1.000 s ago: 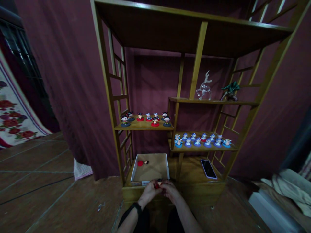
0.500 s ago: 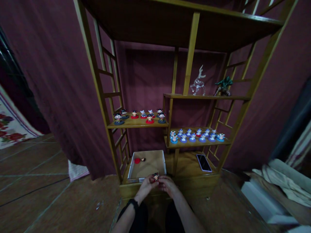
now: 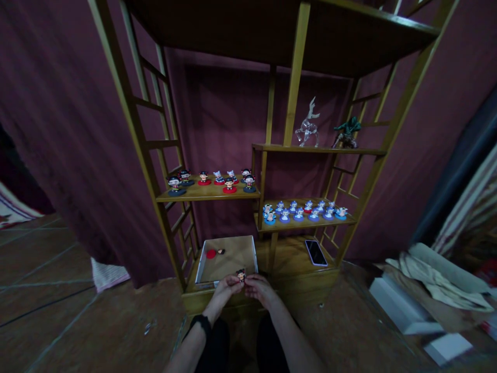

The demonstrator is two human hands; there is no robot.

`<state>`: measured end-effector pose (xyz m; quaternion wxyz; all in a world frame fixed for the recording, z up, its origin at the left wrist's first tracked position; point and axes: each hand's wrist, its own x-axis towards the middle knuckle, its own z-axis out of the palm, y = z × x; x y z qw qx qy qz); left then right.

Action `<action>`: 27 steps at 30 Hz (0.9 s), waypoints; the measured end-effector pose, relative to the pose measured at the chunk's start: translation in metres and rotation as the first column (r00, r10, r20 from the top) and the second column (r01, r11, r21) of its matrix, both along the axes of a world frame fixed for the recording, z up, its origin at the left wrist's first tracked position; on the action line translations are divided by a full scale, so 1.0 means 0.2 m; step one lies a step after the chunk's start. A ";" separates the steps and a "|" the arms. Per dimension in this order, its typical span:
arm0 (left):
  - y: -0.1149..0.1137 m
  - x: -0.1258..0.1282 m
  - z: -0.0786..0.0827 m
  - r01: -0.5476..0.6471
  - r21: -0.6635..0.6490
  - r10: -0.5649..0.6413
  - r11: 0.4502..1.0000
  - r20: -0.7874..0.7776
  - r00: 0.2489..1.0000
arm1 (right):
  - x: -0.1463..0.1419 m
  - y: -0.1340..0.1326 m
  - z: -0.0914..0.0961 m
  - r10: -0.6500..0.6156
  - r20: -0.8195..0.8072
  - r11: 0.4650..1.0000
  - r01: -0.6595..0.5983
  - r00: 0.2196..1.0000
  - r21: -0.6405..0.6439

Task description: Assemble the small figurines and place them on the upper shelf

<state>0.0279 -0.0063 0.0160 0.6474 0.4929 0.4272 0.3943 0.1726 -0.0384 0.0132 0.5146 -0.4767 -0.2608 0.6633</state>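
Both my hands meet low in the middle, in front of a wooden shelf unit (image 3: 147, 155). My left hand (image 3: 225, 288) and my right hand (image 3: 260, 288) are closed together on a small dark-haired figurine (image 3: 241, 274). Just behind them lies a shallow cardboard box (image 3: 202, 261) on the bottom board, with a red round base (image 3: 210, 254) and a small figurine part (image 3: 221, 252) inside. Several similar figurines on red and dark bases (image 3: 229, 185) stand on the left middle shelf.
Several blue-based figurines (image 3: 303, 212) fill the lower right shelf. A phone (image 3: 315, 252) lies on the bottom board. A clear glass deer (image 3: 306, 127) and a dark green figure (image 3: 347, 132) stand higher up. White boxes (image 3: 399, 311) and cloth (image 3: 438, 274) lie at the right.
The view has swung to the right and pulled back a little, so the shelf sits further left. My hands stay together on the small figurine, turning it slightly.
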 end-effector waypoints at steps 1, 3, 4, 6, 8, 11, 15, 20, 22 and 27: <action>0.00 0.00 0.00 -0.003 -0.008 0.003 1.000 0.004 1.000 | 0.00 0.00 0.00 0.003 -0.004 1.000 -0.003 1.000 0.001; 0.00 0.00 -0.01 -0.011 -0.017 0.011 1.000 0.014 1.000 | 0.00 0.00 0.00 0.010 -0.009 1.000 -0.010 1.000 0.005; 0.00 0.00 -0.01 -0.010 -0.018 0.010 1.000 0.019 1.000 | 0.00 0.00 0.00 0.011 -0.008 1.000 -0.011 1.000 0.005; 0.00 -0.01 -0.01 0.006 -0.011 -0.005 1.000 0.027 1.000 | 0.00 0.00 0.00 0.010 -0.006 1.000 -0.010 1.000 0.003; 0.01 -0.01 -0.02 0.023 0.005 -0.023 1.000 0.031 0.999 | 0.00 0.00 0.00 0.003 -0.011 1.000 -0.003 1.000 0.005; 0.01 -0.01 -0.02 0.029 0.036 -0.030 0.999 0.040 0.999 | 0.00 -0.01 0.01 0.000 -0.023 1.000 0.000 1.000 0.007; 0.00 -0.01 -0.02 0.030 0.099 -0.037 0.995 0.072 0.997 | 0.00 -0.02 0.01 0.006 -0.013 1.000 -0.006 1.000 0.006; -0.01 -0.01 -0.03 -0.017 0.116 0.009 0.993 0.068 0.998 | 0.01 -0.03 0.00 0.041 -0.003 0.999 -0.041 0.999 0.027; 0.00 0.00 -0.04 -0.040 0.114 0.034 0.993 0.055 0.998 | 0.01 -0.02 -0.01 0.056 -0.008 0.997 -0.056 0.998 0.045; 0.02 0.00 -0.08 -0.040 0.111 0.036 0.993 0.036 0.999 | 0.01 -0.01 -0.03 0.063 0.004 0.998 -0.063 0.998 0.031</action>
